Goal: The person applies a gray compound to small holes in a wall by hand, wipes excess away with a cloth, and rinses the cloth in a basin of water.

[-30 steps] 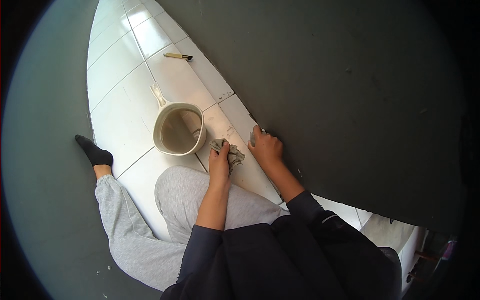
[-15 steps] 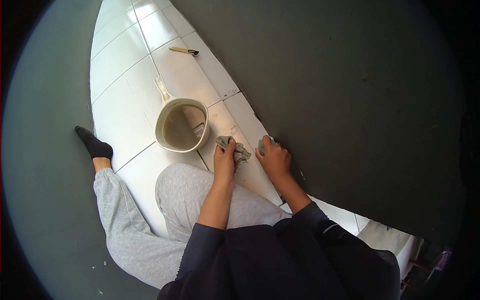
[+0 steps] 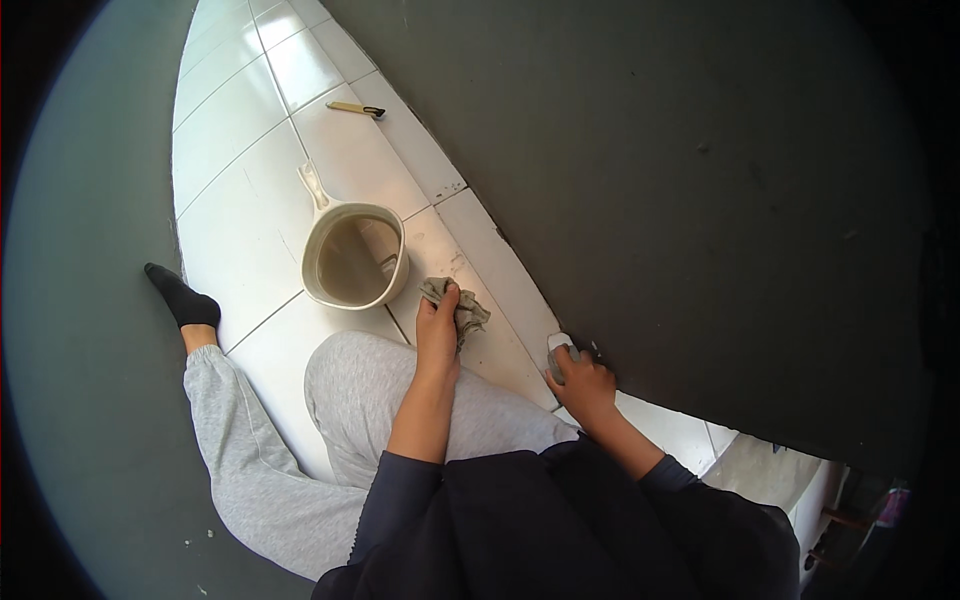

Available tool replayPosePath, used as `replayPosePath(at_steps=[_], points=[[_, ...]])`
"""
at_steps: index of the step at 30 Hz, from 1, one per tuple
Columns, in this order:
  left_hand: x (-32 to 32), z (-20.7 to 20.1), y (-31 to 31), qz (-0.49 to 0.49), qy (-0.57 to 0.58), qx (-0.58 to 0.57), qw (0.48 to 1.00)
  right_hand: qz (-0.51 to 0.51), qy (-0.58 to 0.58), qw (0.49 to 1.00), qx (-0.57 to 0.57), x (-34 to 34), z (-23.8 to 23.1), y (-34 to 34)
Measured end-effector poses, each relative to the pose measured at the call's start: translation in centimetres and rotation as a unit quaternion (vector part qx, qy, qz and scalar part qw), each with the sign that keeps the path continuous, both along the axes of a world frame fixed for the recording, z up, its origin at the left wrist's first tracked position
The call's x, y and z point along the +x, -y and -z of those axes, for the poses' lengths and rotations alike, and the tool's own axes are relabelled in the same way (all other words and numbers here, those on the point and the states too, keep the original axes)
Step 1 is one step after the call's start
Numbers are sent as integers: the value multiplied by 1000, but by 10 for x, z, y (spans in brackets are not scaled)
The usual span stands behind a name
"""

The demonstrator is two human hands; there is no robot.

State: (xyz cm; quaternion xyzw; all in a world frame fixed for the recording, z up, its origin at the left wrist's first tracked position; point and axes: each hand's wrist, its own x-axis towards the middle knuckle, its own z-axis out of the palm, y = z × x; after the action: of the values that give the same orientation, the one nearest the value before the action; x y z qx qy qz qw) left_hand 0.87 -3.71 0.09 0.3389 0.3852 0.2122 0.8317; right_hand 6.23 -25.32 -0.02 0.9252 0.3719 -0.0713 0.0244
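Note:
Between the thumb and fingers of my left hand (image 3: 437, 335) is a crumpled grey-green rag (image 3: 468, 312), held above the white tiles near my knee. My right hand (image 3: 585, 385) is closed around a small grey and white object (image 3: 562, 346), at the edge where the tiles meet the dark grey wall. The fingers cover much of that object, so its kind does not show. A cream plastic water dipper (image 3: 312, 268) stands upright on the tiles to the left of the rag, its handle pointing away from me. Murky brownish water partly fills it.
Farther off on the tiles lies a yellowish utility knife (image 3: 355, 109). The dark grey wall (image 3: 700, 220) borders the tiled strip (image 3: 235, 200) on the right. My bent leg in grey trousers (image 3: 365, 385) is close to the dipper. Dark specks mark the tiles near the wall.
My right hand has moved toward me and to the right along the wall edge with its object, whose white part now shows. My left hand still holds the rag; the whole view has shifted slightly.

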Motion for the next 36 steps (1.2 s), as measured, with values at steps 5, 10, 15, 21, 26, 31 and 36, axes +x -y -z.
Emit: replayPosePath(at_steps=[5,10,15,21,26,31,36], points=[[4,-3,4,1,-8,-2,1000,-10,-8,997,74,13,2,-38],[1,-1,0,-5,-6,-10,1000,-22,22,988,154,54,22,-119],[-1,3,-5,-21,-14,10,1000,-50,-11,991,127,65,17,-127],[0,-1,-5,-15,-9,6,1000,-85,-79,993,10,11,-5,-22],[6,-9,1,-8,0,-3,1000,-129,-72,987,59,12,-4,-12],[3,-1,0,-31,14,-5,999,-111,-34,983,145,40,9,-92],[-2,4,-3,-34,0,15,999,-113,-31,981,158,79,12,-163]])
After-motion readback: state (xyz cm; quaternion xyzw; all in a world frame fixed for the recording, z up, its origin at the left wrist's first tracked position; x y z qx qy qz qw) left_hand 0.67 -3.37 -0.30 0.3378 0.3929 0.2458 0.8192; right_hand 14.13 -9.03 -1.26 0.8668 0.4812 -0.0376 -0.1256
